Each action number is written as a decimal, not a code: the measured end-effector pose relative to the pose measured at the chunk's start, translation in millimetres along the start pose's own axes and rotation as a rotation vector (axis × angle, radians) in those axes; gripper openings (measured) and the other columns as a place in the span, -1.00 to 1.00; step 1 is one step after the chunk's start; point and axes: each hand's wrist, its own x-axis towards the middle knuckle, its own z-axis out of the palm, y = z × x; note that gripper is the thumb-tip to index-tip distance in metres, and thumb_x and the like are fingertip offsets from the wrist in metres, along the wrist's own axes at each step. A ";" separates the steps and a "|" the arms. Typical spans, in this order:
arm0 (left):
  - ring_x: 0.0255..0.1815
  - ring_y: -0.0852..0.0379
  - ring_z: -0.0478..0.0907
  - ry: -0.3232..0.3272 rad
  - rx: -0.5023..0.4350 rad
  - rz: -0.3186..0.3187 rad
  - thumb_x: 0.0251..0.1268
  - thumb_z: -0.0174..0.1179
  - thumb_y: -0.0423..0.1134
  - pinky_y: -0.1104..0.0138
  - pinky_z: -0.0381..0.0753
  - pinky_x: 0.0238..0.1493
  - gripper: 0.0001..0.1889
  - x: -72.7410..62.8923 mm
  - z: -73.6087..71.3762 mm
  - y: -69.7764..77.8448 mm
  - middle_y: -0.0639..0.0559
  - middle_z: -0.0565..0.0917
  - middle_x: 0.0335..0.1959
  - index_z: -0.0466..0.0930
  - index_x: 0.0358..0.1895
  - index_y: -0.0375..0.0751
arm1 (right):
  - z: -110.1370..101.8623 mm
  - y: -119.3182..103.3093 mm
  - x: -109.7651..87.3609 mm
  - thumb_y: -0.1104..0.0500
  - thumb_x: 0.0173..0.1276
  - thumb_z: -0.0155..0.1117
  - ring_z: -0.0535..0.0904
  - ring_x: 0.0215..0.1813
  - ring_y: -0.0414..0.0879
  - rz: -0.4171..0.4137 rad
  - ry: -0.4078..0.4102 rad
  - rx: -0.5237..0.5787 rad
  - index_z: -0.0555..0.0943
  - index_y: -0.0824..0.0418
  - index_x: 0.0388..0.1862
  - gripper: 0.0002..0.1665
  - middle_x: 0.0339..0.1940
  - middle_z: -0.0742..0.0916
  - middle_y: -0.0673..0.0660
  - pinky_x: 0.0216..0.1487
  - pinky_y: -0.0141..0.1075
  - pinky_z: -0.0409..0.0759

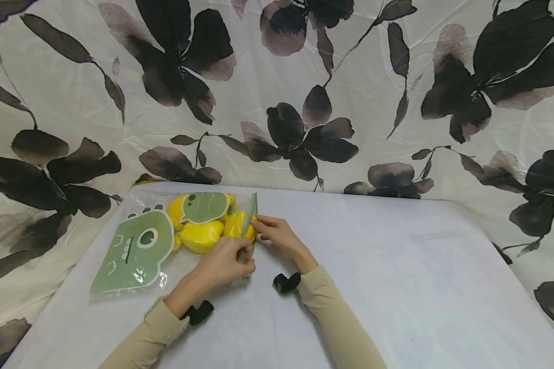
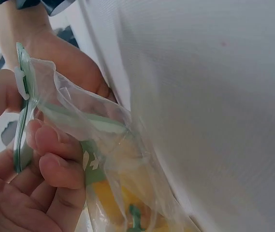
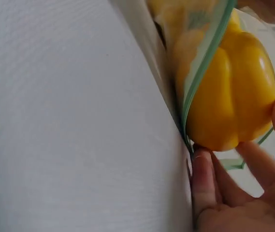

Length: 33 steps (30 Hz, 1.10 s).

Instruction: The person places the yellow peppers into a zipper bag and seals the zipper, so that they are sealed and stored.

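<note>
A clear zip bag [image 1: 138,251] with green cartoon prints lies on the left half of the table. Several yellow bell peppers [image 1: 202,236] sit inside it. My left hand [image 1: 223,261] pinches the near part of its green-edged mouth; a white slider [image 2: 20,83] shows by the thumb in the left wrist view. At the opening, my right hand [image 1: 281,238] holds the blunt end of one yellow bell pepper [image 3: 234,92] with fingers and thumb. That pepper pokes partly past the green zip edge [image 3: 207,60], which slants across its side.
The table [image 1: 397,282] has a white cover. Behind it hangs a white cloth [image 1: 388,113] with dark printed flowers. Black wrist-worn devices [image 1: 286,283] show beside both wrists, below the beige sleeves [image 1: 341,323].
</note>
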 end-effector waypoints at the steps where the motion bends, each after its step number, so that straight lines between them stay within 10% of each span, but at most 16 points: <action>1: -0.69 0.29 0.31 0.000 -0.001 -0.003 -0.07 0.32 -0.38 0.42 0.32 -0.62 -0.81 -0.1 -0.2 0.0 0.22 0.39 -0.74 0.48 -0.57 -0.05 | -0.1 0.3 0.0 0.12 0.47 0.20 0.58 0.00 -0.12 0.004 0.005 0.015 0.54 0.36 0.26 -0.52 0.16 0.67 0.23 0.08 -0.21 0.54; 17: -0.69 0.29 0.31 0.004 -0.005 -0.029 -0.05 0.31 -0.37 0.43 0.30 -0.63 -0.82 -1.0 -1.5 -1.4 0.22 0.38 -0.75 0.49 -0.56 -0.04 | -3.5 0.7 1.5 0.25 0.41 0.24 0.53 0.23 -0.02 0.005 -0.050 0.030 0.61 0.39 0.16 -0.61 0.18 0.67 0.20 0.29 -0.12 0.42; 33: -0.68 0.28 0.32 0.008 -0.003 -0.044 -0.07 0.34 -0.33 0.42 0.31 -0.61 -0.80 0.1 -2.6 -0.8 0.23 0.39 -0.74 0.48 -0.56 0.00 | -7.1 -5.8 21.5 0.37 0.12 0.45 0.59 -0.22 -0.06 0.095 0.016 0.018 0.26 0.37 0.43 -0.10 0.24 0.54 0.33 -0.09 -0.25 0.61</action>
